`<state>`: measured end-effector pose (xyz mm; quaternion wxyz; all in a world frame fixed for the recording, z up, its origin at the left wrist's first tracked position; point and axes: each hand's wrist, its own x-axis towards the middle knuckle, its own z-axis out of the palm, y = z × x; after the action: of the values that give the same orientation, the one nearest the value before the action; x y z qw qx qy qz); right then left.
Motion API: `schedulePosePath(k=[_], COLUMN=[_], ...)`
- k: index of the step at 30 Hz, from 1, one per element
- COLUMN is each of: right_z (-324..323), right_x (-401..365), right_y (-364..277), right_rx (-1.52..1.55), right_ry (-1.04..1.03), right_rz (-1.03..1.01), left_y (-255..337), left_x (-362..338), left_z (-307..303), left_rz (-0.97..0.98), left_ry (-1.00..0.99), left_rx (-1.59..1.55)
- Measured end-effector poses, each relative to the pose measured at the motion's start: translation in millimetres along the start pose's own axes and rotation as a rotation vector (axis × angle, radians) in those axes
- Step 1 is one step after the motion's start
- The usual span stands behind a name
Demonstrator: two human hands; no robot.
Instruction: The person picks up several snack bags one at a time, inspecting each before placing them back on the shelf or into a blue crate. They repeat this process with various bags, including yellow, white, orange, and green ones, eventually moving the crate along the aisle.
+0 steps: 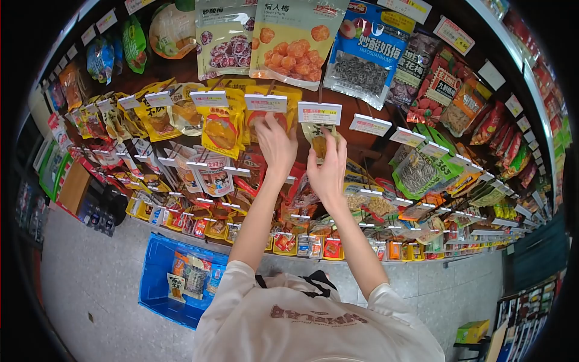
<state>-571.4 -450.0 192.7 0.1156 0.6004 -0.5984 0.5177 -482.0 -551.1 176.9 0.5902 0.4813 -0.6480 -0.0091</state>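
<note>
My left hand [275, 146] reaches up to a yellow snack bag [292, 99] on a hook, fingers bent against its front just under a price tag [266, 103]. To its right, my right hand [329, 175] has thumb and fingers closed around a small snack packet [313, 130] with dark and yellow print. That packet hangs below another price tag [319, 113], and my fingers cover much of it. Left of my hands hangs another yellow snack bag [221, 128] with a clear window.
Large plum bags [294, 45] and a blue plum bag [365, 57] hang above. A green-edged bag [422, 166] hangs at right, with rows of hooked snacks lower down. A blue crate [158, 265] holding several packets stands on the tiled floor [90, 265].
</note>
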Motion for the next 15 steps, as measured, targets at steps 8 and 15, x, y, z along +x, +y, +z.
schedulePosePath(k=[8, 15], right_z=[2.5, -1.1], right_x=[-0.7, -1.8], right_y=[-4.1, 0.8], right_rx=[-0.003, 0.085], right_ry=[0.009, 0.004], right_rz=[0.018, 0.041], left_y=[-5.6, -18.3], left_x=[-7.1, -4.0], left_z=[9.3, 6.3], left_rz=[-0.037, 0.001], left_ry=[-0.001, 0.025], left_rx=[-0.076, -0.09])
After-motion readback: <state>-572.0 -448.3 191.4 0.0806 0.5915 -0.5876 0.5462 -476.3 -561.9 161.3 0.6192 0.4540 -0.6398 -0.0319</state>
